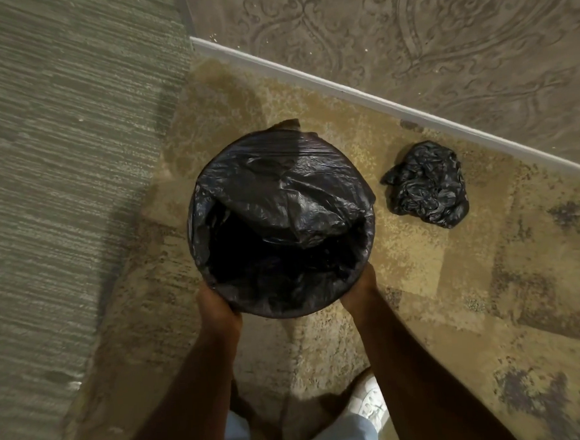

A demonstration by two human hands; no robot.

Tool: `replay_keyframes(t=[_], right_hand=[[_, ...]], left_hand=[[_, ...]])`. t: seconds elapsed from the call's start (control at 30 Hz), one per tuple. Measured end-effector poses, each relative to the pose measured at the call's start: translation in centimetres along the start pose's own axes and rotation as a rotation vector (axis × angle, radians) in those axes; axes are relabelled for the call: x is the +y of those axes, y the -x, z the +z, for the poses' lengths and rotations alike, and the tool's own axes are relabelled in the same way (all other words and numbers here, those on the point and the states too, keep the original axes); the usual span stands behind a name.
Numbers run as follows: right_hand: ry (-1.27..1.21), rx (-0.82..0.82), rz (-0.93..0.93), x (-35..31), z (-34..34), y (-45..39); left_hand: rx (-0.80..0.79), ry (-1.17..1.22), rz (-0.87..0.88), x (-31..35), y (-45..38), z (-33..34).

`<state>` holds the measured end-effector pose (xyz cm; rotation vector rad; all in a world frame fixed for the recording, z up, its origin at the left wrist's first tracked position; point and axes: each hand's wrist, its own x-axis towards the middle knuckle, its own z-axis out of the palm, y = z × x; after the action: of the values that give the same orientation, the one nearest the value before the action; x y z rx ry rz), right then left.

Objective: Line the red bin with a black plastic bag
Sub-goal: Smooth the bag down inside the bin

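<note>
1. The bin (289, 309) stands on the floor (424, 296) in the corner where two walls meet, and only its bag-covered rim shows.
2. The black plastic bag (280, 200) is stretched over the rim and hangs into the bin.
3. The left hand (219, 305) and right hand (363, 288) cup the near rim; fingers are wrapped around the bag-covered edge.
4. A crumpled black bag (428, 184) lies on the floor beside the bin, near the baseboard (376, 100).
</note>
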<state>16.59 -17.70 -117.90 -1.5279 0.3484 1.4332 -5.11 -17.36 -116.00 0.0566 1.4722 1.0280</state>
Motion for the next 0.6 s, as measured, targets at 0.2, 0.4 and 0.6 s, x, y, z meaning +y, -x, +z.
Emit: replay_keyframes(t=[0.2, 0.4, 0.6], right_hand=[[0.298, 0.095, -0.047, -1.5, -0.2, -1.1], [0.511, 0.340, -0.643, -8.4, -0.3, 1.0], [0.791, -0.389, -0.815, -7.4, 8.1, 8.0]], left_hand=[[0.126, -0.119, -0.105, 1.8, -1.9, -0.5], [0.404, -0.500, 0.610, 8.5, 3.3, 0.8], [-0.365, -1.327, 0.718, 4.2, 8.9, 4.4]])
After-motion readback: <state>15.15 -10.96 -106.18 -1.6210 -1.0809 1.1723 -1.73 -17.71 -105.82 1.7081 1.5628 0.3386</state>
